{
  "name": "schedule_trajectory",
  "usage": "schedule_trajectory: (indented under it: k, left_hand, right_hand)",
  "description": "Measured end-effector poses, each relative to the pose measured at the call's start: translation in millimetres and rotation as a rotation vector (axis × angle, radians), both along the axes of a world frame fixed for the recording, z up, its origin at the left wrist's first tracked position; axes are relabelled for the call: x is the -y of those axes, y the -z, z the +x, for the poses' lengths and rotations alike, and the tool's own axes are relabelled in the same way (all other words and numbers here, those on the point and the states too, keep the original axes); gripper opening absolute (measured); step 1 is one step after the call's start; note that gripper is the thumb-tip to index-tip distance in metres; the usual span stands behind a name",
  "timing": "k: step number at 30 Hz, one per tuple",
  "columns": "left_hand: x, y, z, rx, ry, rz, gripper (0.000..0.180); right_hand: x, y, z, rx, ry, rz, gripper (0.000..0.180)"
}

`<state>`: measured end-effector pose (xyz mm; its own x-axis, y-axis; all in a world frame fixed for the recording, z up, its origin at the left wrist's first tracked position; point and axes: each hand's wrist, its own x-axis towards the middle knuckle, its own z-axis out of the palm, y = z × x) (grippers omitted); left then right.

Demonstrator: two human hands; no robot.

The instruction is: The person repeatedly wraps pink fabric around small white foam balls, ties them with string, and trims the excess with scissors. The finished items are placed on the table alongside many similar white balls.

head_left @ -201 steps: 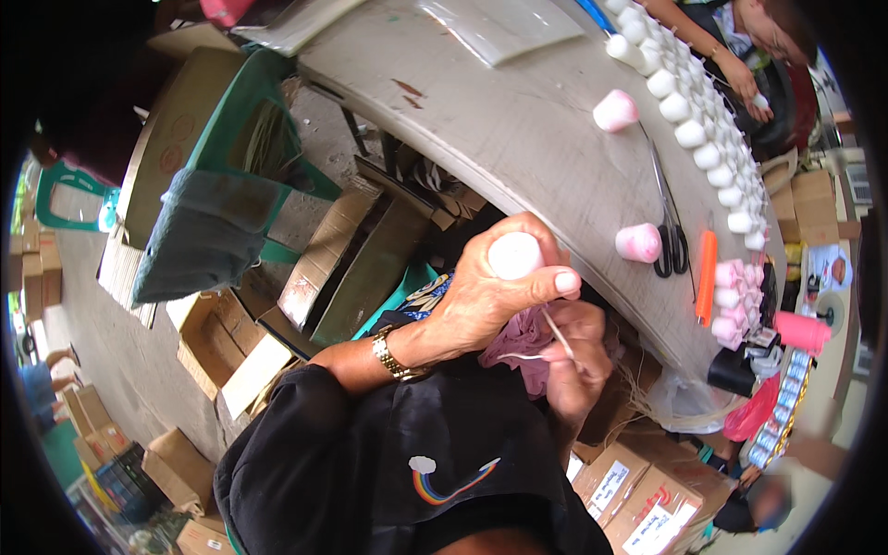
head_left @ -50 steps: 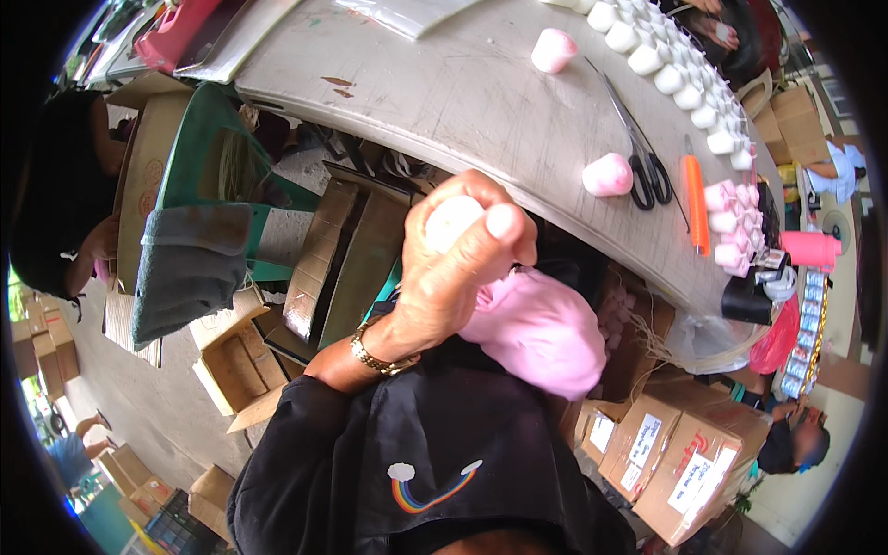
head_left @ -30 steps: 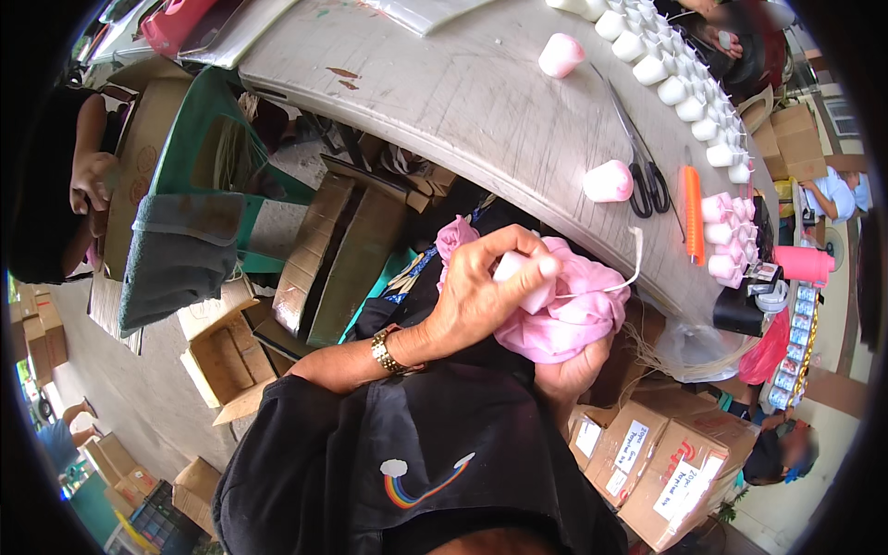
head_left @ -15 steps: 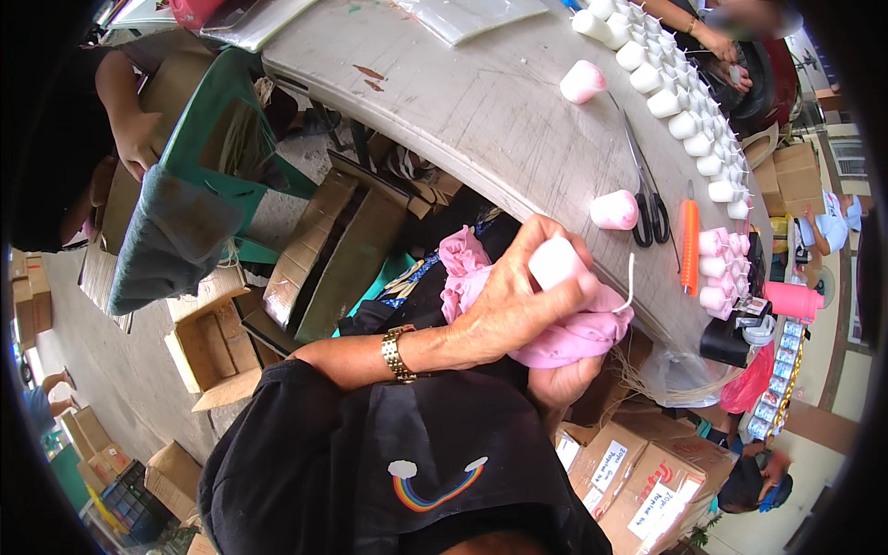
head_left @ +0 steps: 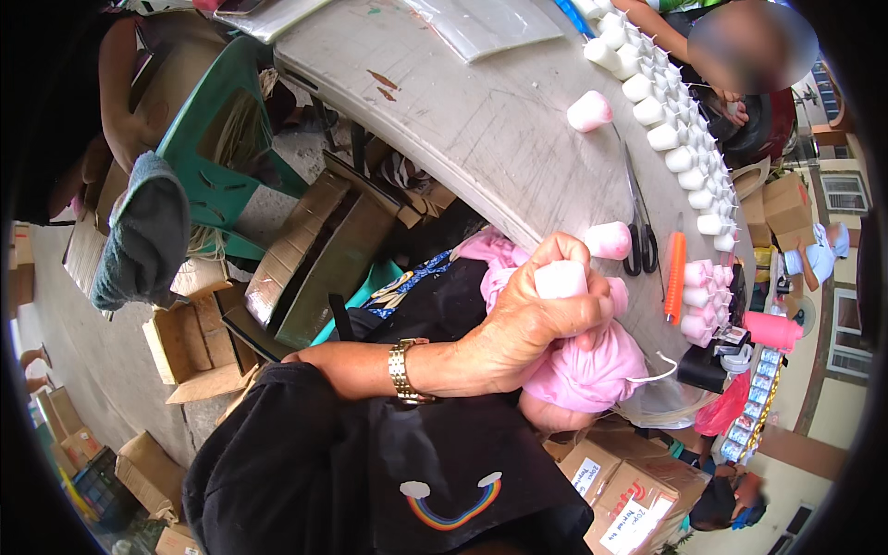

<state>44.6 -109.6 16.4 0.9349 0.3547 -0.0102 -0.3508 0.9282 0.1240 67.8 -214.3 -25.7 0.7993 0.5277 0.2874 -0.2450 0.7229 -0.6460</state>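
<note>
My left hand (head_left: pixel 523 328), with a gold watch at its wrist, is closed around a pale pink candle (head_left: pixel 561 279) whose blunt end shows between thumb and fingers. Just past those fingers a pink rounded end (head_left: pixel 618 294) peeks out; whether it is held I cannot tell. Below, my right hand (head_left: pixel 555 414) is wrapped round a bunched pink cloth (head_left: pixel 587 370), mostly hidden by it. A white wick (head_left: pixel 659 372) sticks out of the cloth to the right. Close by on the table stand a pink-white candle (head_left: pixel 608 240) and black-handled scissors (head_left: pixel 640 236).
Rows of white candles (head_left: pixel 664 137) line the table's (head_left: pixel 444 120) far side. An orange-handled tool (head_left: pixel 676 273), several pink candles (head_left: pixel 706 294) and a pink bottle (head_left: pixel 773 330) lie to the right. Cardboard boxes (head_left: pixel 620 490) and a green chair (head_left: pixel 217 139) stand around; other people work nearby.
Both hands have shifted slightly right and down. The cloth is turned, with the wick now pointing right instead of up. A pink end now shows beyond my left fingers.
</note>
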Motion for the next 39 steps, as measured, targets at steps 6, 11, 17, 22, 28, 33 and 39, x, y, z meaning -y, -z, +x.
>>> schedule_trajectory:
  k: [6, 11, 17, 22, 28, 33, 39]
  left_hand:
    - [-6.2, -2.7, -8.8, -0.139, 0.036, 0.244, 0.022]
    - [-11.8, -7.1, -13.3, -0.056, 0.001, 0.359, 0.019]
    - [-12.9, -4.0, -11.7, -0.08, -0.086, 0.617, 0.02]
    - [-16.5, 6.9, -9.8, -0.101, -0.073, 0.767, 0.022]
    - [-19.9, 10.0, -10.7, -0.09, 0.005, 0.819, 0.021]
    - [-28.4, 9.7, -14.9, -0.09, 0.129, 0.891, 0.015]
    - [-28.4, 7.9, -17.6, -0.099, 0.16, 0.871, 0.015]
  right_hand:
    - [6.2, -1.6, 2.3, 0.063, 0.017, -0.144, 0.051]
    - [12.7, -3.2, 5.5, 0.114, 0.003, -0.195, 0.048]
    - [19.2, -6.5, 6.1, 0.165, 0.0, -0.298, 0.044]
    - [20.8, -8.6, 3.3, 0.17, 0.023, -0.38, 0.041]
    - [22.4, -9.7, 2.0, 0.17, 0.034, -0.429, 0.038]
    - [24.0, -10.1, -0.4, 0.173, 0.031, -0.446, 0.035]
    - [25.4, -8.2, -0.9, 0.174, 0.041, -0.468, 0.032]
